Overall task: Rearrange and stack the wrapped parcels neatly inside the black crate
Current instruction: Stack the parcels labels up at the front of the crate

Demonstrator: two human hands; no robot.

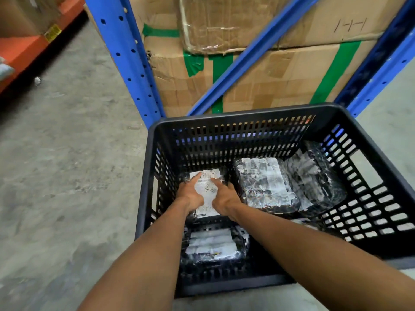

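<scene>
A black slotted crate (244, 118) stands on the floor and holds several parcels in black wrap with white labels. Both hands rest on one labelled parcel (207, 187) at the crate's far left: my left hand (190, 194) grips its left edge and my right hand (224, 198) its right edge. To the right lies a second parcel (265, 182), and a third (314, 176) leans against the right wall. Another parcel (211, 245) lies near the front wall, between my forearms.
Blue steel rack uprights (125, 57) and a diagonal brace (249, 52) stand right behind the crate, with taped cardboard boxes (269, 75) stacked inside. An orange shelf beam (29, 43) runs along the far left. Bare concrete floor (67, 164) lies to the crate's left.
</scene>
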